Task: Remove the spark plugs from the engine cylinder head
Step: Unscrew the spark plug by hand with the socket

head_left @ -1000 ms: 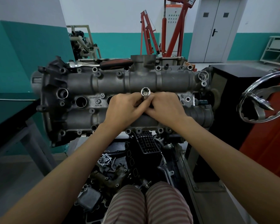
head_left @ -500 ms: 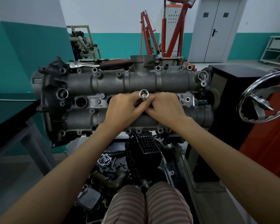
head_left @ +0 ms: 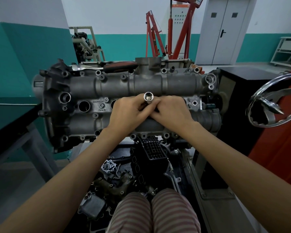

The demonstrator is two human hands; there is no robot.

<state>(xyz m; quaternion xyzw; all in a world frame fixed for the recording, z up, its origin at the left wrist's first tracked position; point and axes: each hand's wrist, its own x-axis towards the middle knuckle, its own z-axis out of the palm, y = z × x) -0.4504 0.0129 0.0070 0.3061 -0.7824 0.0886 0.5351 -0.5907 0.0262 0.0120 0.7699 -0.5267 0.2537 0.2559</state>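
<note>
1. Cylinder head [head_left: 141, 86]: sitting on the stand, its row of plug wells facing the camera.
2. Socket [head_left: 148, 96]: standing in a middle well, now lying slightly lower than a second ago; judged to be seating onto a plug that cannot be seen.
3. Left hand [head_left: 128, 113] and right hand [head_left: 170, 111]: both still curling round the socket shaft, touching each other.
4. Ratchet [head_left: 107, 67]: lying unused along the head's far edge.

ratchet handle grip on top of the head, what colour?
Black with red trim, on the ratchet handle; head view, the only one.
</note>
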